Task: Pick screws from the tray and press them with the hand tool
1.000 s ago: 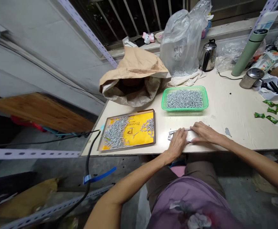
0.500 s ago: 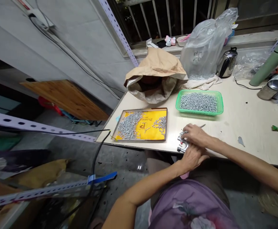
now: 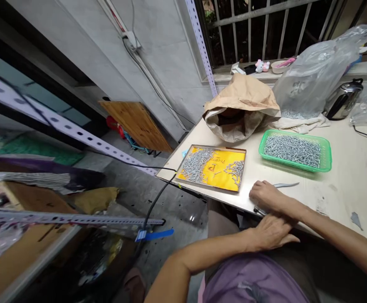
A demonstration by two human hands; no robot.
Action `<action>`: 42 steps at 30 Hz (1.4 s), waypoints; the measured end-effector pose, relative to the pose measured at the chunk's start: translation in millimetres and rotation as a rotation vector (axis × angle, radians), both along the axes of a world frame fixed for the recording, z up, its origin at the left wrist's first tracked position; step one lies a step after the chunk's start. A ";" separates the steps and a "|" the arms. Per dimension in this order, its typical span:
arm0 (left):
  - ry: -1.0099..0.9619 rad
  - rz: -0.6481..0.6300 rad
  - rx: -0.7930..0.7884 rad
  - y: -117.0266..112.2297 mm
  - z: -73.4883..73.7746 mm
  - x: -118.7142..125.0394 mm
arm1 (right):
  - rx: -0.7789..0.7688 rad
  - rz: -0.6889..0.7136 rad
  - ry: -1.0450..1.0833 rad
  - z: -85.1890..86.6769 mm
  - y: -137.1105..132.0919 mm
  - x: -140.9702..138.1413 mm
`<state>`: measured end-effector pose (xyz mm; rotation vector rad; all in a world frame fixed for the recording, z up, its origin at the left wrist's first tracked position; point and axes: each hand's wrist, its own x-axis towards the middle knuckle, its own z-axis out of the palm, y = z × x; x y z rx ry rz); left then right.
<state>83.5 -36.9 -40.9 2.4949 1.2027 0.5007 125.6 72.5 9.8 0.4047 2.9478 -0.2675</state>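
My right hand is closed, its fingers curled down at the table's front edge; what they grip is hidden. Under it, part of a small metal tool with a dark end peeks out. A thin grey pointed strip lies on the table just beyond this hand. My left hand is below, at the edge, its fingers hidden under my right wrist and its thumb pointing right. To the left is a shallow tray with a yellow bottom, holding two heaps of small silver screw-like pieces.
A green plastic basket full of similar pieces stands behind my hands. Farther back are an open brown paper bag, a clear plastic bag and a metal kettle. A black cable hangs at the table's left corner.
The view has swung left, so the table appears farther right. My right hand now covers most of the metal tool, whose C-shaped frame and red part showed before.
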 end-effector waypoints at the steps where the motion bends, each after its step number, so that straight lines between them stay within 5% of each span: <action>1: -0.017 -0.032 0.032 -8.3 5.3 -5.3 | -0.036 -0.025 -0.008 3.2 3.5 2.3; 5: -0.104 -0.022 0.175 -42.9 22.1 -37.0 | -0.117 -0.034 -0.037 14.7 8.3 12.8; 8: -0.118 0.160 0.265 -49.4 32.5 -73.8 | -0.068 0.084 -0.031 14.9 -1.7 16.8; 15: 0.181 0.865 0.201 6.3 42.6 -181.2 | 0.054 0.193 0.054 -22.7 -12.6 7.6; 20: 0.360 0.912 -0.030 37.4 30.4 -213.4 | -0.102 0.021 0.337 -24.0 0.9 1.2; 25: 0.460 0.837 -0.097 47.5 16.7 -218.4 | -0.044 -0.335 0.807 39.1 41.7 9.5; 28: 0.431 0.829 -0.066 50.9 18.8 -221.5 | 0.141 -0.539 0.834 78.1 70.7 24.0; 31: 0.242 0.866 -0.047 48.4 33.0 -213.9 | 0.223 -0.617 0.792 93.2 74.1 45.1; 34: -0.116 0.911 -0.210 39.0 50.6 -187.2 | 0.094 -0.531 0.609 78.8 45.9 67.4; 37: -0.443 0.890 -0.588 28.4 61.3 -146.0 | -0.055 -0.433 0.326 46.8 4.6 85.2; 42: -0.609 0.893 -0.967 22.6 59.9 -88.9 | -0.062 -0.499 0.002 0.8 -39.6 97.3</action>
